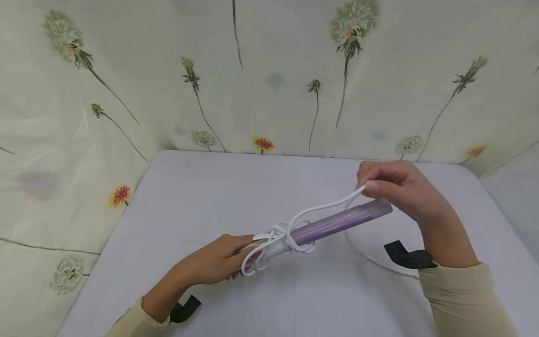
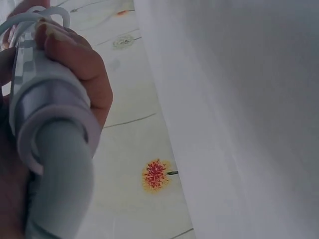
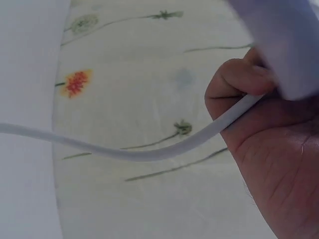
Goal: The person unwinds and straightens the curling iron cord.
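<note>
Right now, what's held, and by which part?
Left grip: purple corded wand, by its white handle. Right grip: white cord, pinched partway along, past the coils.

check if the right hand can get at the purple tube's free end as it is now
Probably yes: the right hand is close to the purple tube's free end, and nothing seems to block the way. It pinches the white cord, though, so it would likely have to let go first.

White cord in loops around a slanting purple-and-white rod
</note>
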`<state>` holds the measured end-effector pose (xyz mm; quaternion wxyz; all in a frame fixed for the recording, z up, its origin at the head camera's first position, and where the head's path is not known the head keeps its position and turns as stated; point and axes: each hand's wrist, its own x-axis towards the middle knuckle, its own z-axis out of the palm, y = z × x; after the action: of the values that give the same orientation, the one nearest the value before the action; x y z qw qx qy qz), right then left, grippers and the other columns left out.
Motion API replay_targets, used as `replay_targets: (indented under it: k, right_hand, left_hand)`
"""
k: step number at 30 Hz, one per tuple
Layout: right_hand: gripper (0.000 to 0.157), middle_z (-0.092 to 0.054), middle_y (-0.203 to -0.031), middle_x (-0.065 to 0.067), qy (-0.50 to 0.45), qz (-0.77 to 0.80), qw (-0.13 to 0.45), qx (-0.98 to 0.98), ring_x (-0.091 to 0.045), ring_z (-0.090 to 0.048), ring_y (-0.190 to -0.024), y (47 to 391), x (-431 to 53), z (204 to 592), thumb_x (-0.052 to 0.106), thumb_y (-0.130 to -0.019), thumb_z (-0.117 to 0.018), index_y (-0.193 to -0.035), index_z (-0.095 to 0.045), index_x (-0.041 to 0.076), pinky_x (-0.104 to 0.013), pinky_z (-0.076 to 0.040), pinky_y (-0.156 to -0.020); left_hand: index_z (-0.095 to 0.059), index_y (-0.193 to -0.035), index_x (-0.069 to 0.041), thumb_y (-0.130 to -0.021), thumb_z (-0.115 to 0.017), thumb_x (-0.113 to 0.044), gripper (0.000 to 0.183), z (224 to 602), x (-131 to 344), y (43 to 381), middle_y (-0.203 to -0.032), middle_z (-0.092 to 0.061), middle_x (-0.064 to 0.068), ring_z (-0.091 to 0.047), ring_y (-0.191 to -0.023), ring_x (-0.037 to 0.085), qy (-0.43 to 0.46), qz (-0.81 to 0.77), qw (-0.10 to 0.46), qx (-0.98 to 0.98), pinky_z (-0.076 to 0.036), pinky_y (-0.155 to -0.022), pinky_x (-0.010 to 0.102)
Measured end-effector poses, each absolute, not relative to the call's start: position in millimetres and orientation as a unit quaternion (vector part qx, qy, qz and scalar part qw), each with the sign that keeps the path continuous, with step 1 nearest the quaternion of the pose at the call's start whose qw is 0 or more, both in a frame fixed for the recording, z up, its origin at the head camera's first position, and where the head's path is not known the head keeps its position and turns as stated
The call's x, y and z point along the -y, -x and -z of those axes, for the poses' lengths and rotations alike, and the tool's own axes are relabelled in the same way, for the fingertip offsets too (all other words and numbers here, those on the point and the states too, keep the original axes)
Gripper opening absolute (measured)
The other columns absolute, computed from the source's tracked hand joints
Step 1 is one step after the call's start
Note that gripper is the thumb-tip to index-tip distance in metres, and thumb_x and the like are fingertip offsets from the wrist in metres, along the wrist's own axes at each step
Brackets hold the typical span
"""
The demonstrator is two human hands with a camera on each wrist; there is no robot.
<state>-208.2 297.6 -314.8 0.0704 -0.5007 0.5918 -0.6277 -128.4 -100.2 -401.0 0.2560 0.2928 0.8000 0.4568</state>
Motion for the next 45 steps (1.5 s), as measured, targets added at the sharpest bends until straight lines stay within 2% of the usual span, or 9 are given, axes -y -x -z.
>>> replay_targets:
  k: [7,13,16,21,25,28,35,41,45]
  right_hand:
    - [0.035,-0.054,-0.087,-0.009,0.534,0.580,0.043,-0.614,-0.020,-0.047,-0.082,167,-316,289,-0.029,-0.086,-0.049,-0.107,-0.069,-0.010,-0.029,-0.035,-0.063]
    - [0.045,-0.049,-0.078,-0.001,0.494,0.517,0.098,-0.692,-0.014,-0.045,-0.068,142,-328,308,-0.030,-0.081,-0.059,-0.101,-0.071,0.009,-0.027,-0.037,-0.054]
    - [0.044,-0.055,-0.077,0.003,0.449,0.470,0.131,-0.748,-0.011,-0.050,-0.066,131,-331,317,-0.022,-0.088,-0.064,-0.104,-0.074,0.017,-0.025,-0.041,-0.052]
    - [0.029,-0.063,-0.079,0.007,0.375,0.408,0.224,-0.802,-0.009,-0.057,-0.061,122,-330,331,0.000,-0.103,-0.062,-0.120,-0.074,0.021,-0.026,-0.050,-0.053]
    - [0.010,-0.063,-0.080,0.006,0.293,0.347,0.257,-0.853,-0.011,-0.059,-0.054,127,-329,344,0.015,-0.107,-0.062,-0.111,-0.070,0.020,-0.029,-0.051,-0.055]
    - [0.003,-0.063,-0.083,0.005,0.234,0.303,0.242,-0.892,-0.013,-0.062,-0.054,135,-333,352,0.019,-0.105,-0.065,-0.105,-0.067,0.018,-0.028,-0.048,-0.057]
    - [0.007,-0.065,-0.094,-0.007,0.129,0.321,0.177,-0.921,-0.022,-0.069,-0.062,153,-346,365,0.016,-0.104,-0.066,-0.106,-0.064,0.010,-0.032,-0.051,-0.050]
    - [0.024,-0.067,-0.091,-0.009,0.051,0.395,0.023,-0.917,-0.023,-0.064,-0.059,159,-348,353,0.027,-0.108,-0.061,-0.117,-0.058,0.005,-0.029,-0.050,-0.049]
    - [0.017,-0.064,-0.082,-0.004,0.020,0.488,-0.087,-0.868,-0.019,-0.055,-0.056,160,-354,341,0.020,-0.106,-0.064,-0.119,-0.061,0.008,-0.023,-0.048,-0.050]
  left_hand:
    - [-0.066,-0.116,-0.021,-0.113,-0.045,-0.040,0.027,403,103,135,-0.079,-0.063,-0.002,-0.059,-0.061,0.014,-0.275,-0.458,0.245,-0.809,-0.052,-0.054,0.031]
    - [-0.065,-0.124,-0.021,-0.114,-0.044,-0.039,0.029,404,108,141,-0.081,-0.064,0.002,-0.059,-0.063,0.017,-0.236,-0.476,0.231,-0.815,-0.054,-0.056,0.035]
    - [-0.064,-0.117,-0.018,-0.114,-0.044,-0.039,0.029,405,110,143,-0.082,-0.064,0.004,-0.060,-0.064,0.018,-0.227,-0.486,0.224,-0.814,-0.056,-0.057,0.037]
    - [-0.063,-0.110,-0.015,-0.114,-0.045,-0.036,0.028,403,116,143,-0.082,-0.064,0.006,-0.060,-0.064,0.019,-0.223,-0.506,0.220,-0.804,-0.057,-0.056,0.044]
    - [-0.064,-0.112,-0.014,-0.114,-0.044,-0.034,0.028,402,119,141,-0.081,-0.063,0.007,-0.058,-0.063,0.019,-0.234,-0.513,0.220,-0.796,-0.056,-0.055,0.045]
    - [-0.065,-0.113,-0.014,-0.114,-0.044,-0.035,0.029,401,120,137,-0.081,-0.062,0.007,-0.057,-0.062,0.019,-0.236,-0.515,0.231,-0.791,-0.055,-0.055,0.043]
    - [-0.064,-0.126,-0.016,-0.115,-0.043,-0.033,0.029,398,120,131,-0.081,-0.062,0.006,-0.057,-0.062,0.017,-0.245,-0.513,0.244,-0.786,-0.057,-0.055,0.045]
    - [-0.066,-0.122,-0.016,-0.114,-0.044,-0.033,0.028,401,120,132,-0.080,-0.064,0.004,-0.057,-0.060,0.015,-0.251,-0.493,0.235,-0.799,-0.053,-0.052,0.035]
    - [-0.066,-0.112,-0.017,-0.114,-0.046,-0.036,0.028,404,120,132,-0.077,-0.063,0.000,-0.056,-0.060,0.013,-0.255,-0.473,0.228,-0.812,-0.050,-0.052,0.030]
